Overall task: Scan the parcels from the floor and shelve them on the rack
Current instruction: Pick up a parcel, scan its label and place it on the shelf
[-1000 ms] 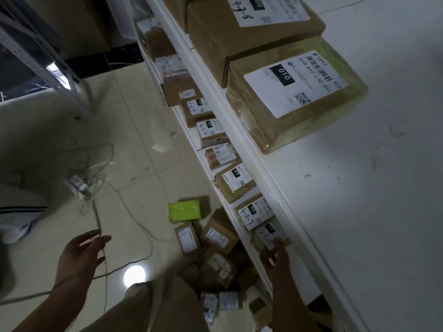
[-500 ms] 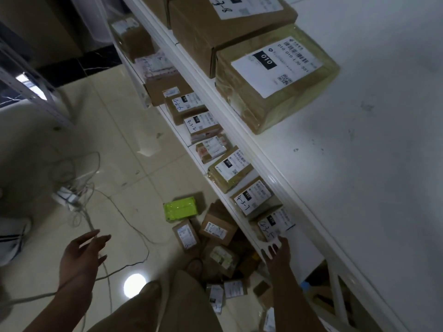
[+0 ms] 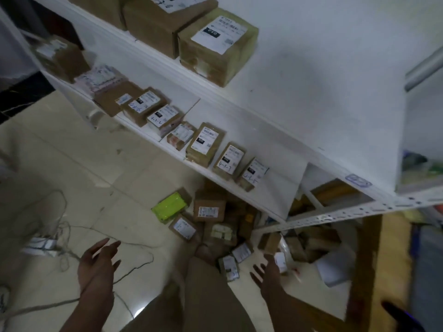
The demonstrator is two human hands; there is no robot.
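Several brown parcels with white labels lie heaped on the floor under the white rack, beside a bright green packet. More labelled parcels stand in a row on the rack's lower shelf, and big boxes sit on the shelf above. My left hand hovers open over the floor at the lower left, holding nothing. My right hand hangs open and empty, fingers spread, just above the small parcels at the heap's near edge.
White cables and a power strip trail over the tiled floor at the left. My legs stand beside the heap. A brown wooden frame and a white sheet lie at the right.
My right hand has come away from the lower shelf's end parcel and dropped toward the floor heap. The view has swung right and down. The left hand stays open.
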